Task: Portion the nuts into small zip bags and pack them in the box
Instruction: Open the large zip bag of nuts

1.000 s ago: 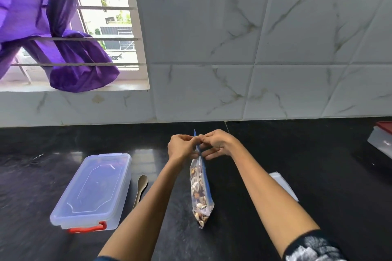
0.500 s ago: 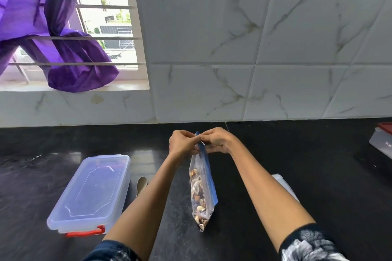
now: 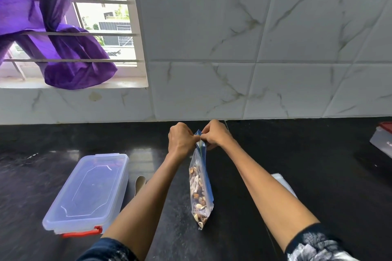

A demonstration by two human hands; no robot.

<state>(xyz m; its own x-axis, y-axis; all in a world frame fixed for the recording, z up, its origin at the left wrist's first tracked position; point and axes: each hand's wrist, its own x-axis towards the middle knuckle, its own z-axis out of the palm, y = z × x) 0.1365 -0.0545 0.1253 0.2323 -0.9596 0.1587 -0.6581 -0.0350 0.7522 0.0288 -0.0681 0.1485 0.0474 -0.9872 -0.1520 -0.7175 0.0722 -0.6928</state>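
Zip bag of mixed nuts hangs upright at the middle of the black tabletop, its bottom corner at 6 o'clock. Left hand and right hand meet at its top, fingers curled, pinching the blue zip strip. The lidded clear box sits at 9 o'clock of the bag, well apart.

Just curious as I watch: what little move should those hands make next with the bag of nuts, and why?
Probably pull the top apart: the left hand and right hand both pinch the bag's blue top edge, and it hangs full of nuts.
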